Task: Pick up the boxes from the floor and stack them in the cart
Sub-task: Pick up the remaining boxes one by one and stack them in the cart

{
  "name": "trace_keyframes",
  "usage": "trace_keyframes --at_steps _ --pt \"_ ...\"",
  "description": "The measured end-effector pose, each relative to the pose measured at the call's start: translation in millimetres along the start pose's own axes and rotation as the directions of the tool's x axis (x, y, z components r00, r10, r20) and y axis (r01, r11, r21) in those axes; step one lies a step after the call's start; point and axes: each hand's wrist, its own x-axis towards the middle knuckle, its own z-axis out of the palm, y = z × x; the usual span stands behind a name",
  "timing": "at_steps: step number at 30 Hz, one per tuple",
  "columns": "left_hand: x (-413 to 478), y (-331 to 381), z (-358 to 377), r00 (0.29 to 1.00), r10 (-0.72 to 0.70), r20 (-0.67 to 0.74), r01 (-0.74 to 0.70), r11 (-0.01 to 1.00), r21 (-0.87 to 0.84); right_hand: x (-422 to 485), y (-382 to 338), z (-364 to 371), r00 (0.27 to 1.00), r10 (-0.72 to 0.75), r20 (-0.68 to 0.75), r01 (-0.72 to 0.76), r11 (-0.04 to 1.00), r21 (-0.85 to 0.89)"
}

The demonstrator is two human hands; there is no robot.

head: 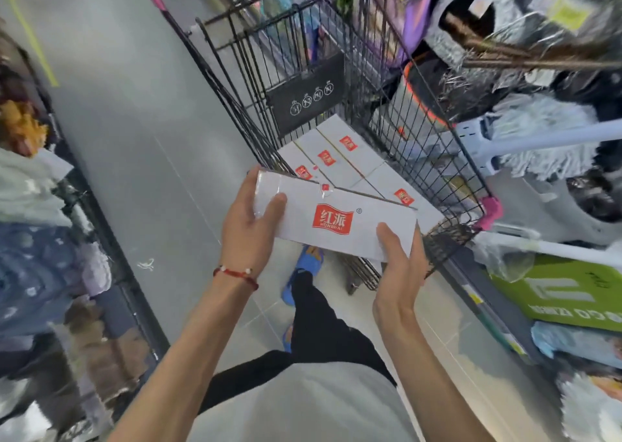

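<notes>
We have one view only, worn on the head, looking forward and steeply down along our own forearms. It sits close above the left hand [249, 236] and right hand [397, 266] holding a white box [336, 219], the wire cart [306, 101] just beyond, the grey floor [134, 138] below; the wide lens bends the shelves [40, 256] at both edges

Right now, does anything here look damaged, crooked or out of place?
Nothing serious. The white boxes in the cart lie flat and tidy, and the box held by the left hand and right hand looks intact, just tilted. The only stray thing is a small white scrap on the floor left of the cart.
</notes>
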Motion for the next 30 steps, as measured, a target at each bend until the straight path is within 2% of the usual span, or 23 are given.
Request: trace_keyframes --at_steps 5,10,18,25,30 --pt "73 37 25 0.993 0.057 0.100 -0.065 0.995 0.081 53 -24 34 0.998 0.033 -0.061 -0.023 0.989 0.146" --pt "141 70 57 0.979 0.090 0.180 -0.108 0.990 0.090 103 -39 62 0.982 0.077 -0.175 -0.038 0.975 0.218" --pt "231 81 103 0.937 -0.008 0.349 -0.035 0.992 0.118 166 -52 86 0.958 0.100 -0.269 -0.058 0.985 0.161" --pt "307 86 149 0.845 -0.096 0.527 0.007 0.986 0.168 211 -53 112 0.913 0.155 -0.378 -0.098 0.981 0.167" --pt "365 83 180 0.803 -0.121 0.583 0.010 0.982 0.190 249 -48 137 0.876 0.173 -0.451 -0.125 0.983 0.135"
